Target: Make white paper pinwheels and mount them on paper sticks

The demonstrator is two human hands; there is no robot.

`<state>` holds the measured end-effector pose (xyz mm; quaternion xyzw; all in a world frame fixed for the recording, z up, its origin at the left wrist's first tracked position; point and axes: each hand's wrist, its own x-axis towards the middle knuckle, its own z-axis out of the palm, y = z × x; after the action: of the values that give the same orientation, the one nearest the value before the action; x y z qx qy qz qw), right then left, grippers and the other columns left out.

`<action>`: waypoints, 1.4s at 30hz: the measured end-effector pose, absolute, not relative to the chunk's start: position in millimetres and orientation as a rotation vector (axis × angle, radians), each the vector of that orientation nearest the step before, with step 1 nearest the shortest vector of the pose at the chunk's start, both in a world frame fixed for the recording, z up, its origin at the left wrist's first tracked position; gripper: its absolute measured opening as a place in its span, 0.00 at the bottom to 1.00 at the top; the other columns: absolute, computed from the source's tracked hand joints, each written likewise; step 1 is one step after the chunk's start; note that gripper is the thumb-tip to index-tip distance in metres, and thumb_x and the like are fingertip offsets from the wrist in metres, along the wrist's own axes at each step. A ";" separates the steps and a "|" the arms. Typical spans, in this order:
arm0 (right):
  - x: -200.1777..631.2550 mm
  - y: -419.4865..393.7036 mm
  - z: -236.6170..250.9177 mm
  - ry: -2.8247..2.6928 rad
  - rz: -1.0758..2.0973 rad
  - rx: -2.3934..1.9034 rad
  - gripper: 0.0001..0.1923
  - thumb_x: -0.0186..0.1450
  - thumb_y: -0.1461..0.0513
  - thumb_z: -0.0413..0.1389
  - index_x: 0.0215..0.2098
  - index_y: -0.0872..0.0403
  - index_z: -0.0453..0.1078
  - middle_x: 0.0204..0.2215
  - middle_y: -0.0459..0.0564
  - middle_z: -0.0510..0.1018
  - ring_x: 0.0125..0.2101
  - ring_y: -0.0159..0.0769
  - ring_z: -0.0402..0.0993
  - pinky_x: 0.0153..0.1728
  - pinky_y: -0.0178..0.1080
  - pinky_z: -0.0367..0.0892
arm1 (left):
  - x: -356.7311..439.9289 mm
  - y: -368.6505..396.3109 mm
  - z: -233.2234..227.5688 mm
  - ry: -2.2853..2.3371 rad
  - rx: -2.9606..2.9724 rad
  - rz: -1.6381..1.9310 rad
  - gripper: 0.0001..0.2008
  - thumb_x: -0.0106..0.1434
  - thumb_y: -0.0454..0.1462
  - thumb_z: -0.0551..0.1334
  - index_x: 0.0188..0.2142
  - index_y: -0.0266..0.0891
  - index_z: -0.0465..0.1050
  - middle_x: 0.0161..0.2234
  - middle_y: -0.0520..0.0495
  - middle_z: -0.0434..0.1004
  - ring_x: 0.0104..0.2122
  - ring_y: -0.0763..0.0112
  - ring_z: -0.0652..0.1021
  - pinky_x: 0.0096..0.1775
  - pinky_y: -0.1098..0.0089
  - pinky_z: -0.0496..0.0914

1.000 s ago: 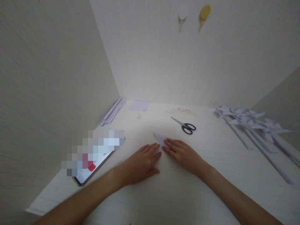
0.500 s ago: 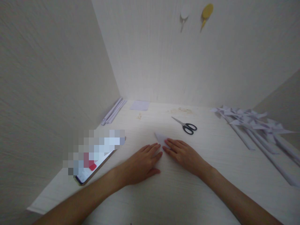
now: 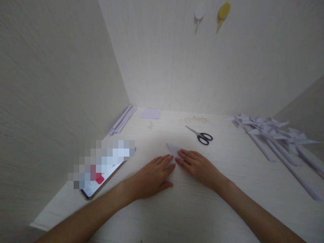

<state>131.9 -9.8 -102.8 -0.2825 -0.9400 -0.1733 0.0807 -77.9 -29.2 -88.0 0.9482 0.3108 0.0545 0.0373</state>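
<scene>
A small folded piece of white paper (image 3: 173,147) lies flat on the table, its pointed corner showing between my hands. My right hand (image 3: 198,166) rests over its right part with the fingers stretched out, pressing it down and hiding some of it. At the paper's lower left edge, my left hand (image 3: 154,177) lies on the table with fingers extended and the thumb apart. Behind my right hand is a pair of scissors (image 3: 200,135) with black handles, the blades together and pointing to the upper left.
Rolled paper sticks (image 3: 123,120) and a paper square (image 3: 151,113) lie at the back left. Small rubber bands (image 3: 196,119) are near the back wall. Paper pinwheels (image 3: 273,130) on sticks are piled at right. A phone (image 3: 106,172) lies at left. Two hooks (image 3: 224,11) hang on the wall.
</scene>
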 end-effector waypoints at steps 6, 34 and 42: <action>132.5 -9.4 -102.6 -2.867 -0.471 -0.867 0.17 0.60 0.68 0.47 0.49 0.60 0.62 0.47 0.57 0.68 0.48 0.41 0.62 0.45 0.42 0.62 | -76.6 -28.6 -88.8 0.929 2.906 0.129 0.24 0.58 0.42 0.51 0.51 0.30 0.56 0.55 0.36 0.54 0.54 0.59 0.57 0.52 0.62 0.55; 128.4 -10.6 -100.9 -2.673 0.198 -1.134 0.22 0.64 0.58 0.40 0.51 0.62 0.58 0.51 0.57 0.63 0.51 0.37 0.59 0.51 0.44 0.57 | -62.9 -15.7 -89.5 0.833 2.853 0.259 0.15 0.57 0.38 0.52 0.43 0.30 0.63 0.49 0.37 0.63 0.50 0.64 0.63 0.53 0.64 0.52; 108.9 2.8 -98.8 -2.759 0.285 -1.092 0.33 0.62 0.50 0.39 0.54 0.68 0.53 0.55 0.64 0.53 0.55 0.41 0.48 0.53 0.44 0.53 | -64.7 -11.9 -90.5 0.801 2.804 0.320 0.10 0.56 0.34 0.54 0.38 0.35 0.66 0.43 0.43 0.68 0.47 0.67 0.66 0.51 0.67 0.56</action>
<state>108.9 2.8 -98.8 -0.3652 -0.9225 0.0953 0.0801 -64.7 -11.9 -90.5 0.9506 0.2716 0.1086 0.1039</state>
